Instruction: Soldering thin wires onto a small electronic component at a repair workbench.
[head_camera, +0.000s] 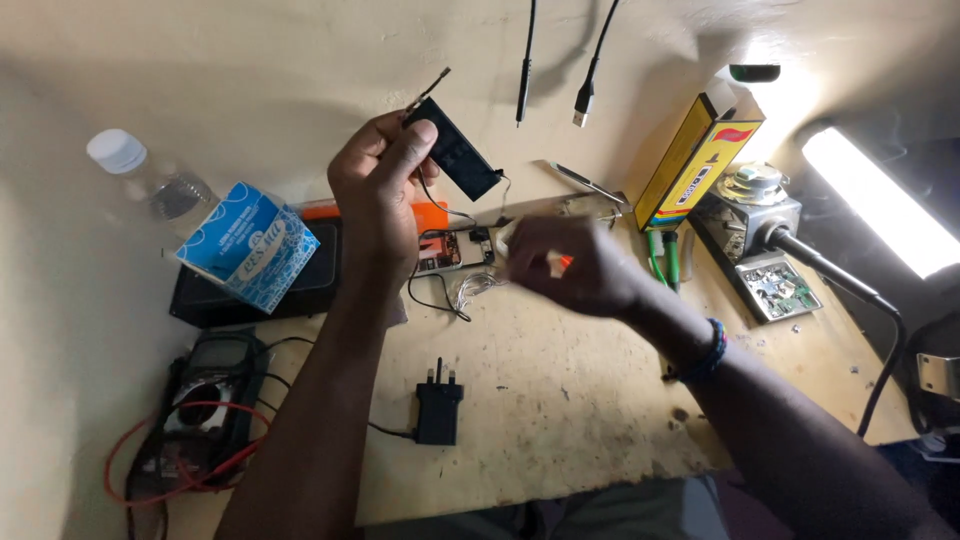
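From the head view, our left hand (385, 190) has its grip clamped on a flat black battery (455, 150), raised just above the open phone (455, 250) on the desk (560, 390). Our right hand (570, 268), right of the phone, pinches something small and blurred. Thin wires still tether the battery; we judge a tug could tear them.

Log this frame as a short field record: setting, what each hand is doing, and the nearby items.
Setting: worn beige wooden workbench against a wall, lit by a bright strip lamp
Left hand: raised, pinching a flat black rectangular battery
Right hand: blurred, beside a small open circuit board; its hold cannot be told
Near left: blue patterned tissue box, clear plastic bottle, dark multimeter with red leads
Centre: black plug adapter
Right: yellow cardboard box
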